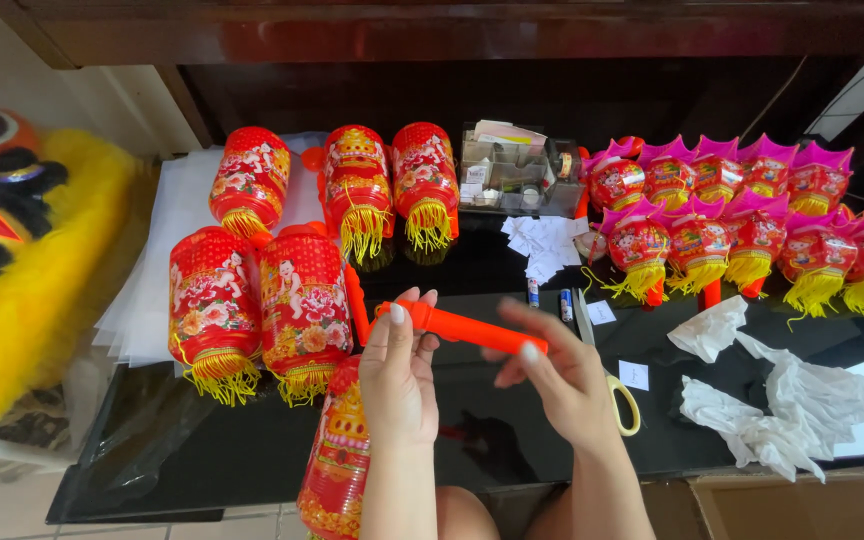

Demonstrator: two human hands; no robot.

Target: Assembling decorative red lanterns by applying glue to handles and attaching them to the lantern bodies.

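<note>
Bright daylight, sharp focus; glare on black tabletop (512, 420); wide-angle edge bend.

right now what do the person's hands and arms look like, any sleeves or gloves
Both forearms are bare, with no sleeves in view. The left hand and right hand wear no gloves, rings or watch. The fingernails are fairly long with pale, whitish polish.

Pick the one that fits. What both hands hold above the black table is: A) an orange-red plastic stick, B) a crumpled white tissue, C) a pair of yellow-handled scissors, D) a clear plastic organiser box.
A: the left hand and right hand each grip an end of the orange-red plastic stick, while the scissors lie on the table.
</note>
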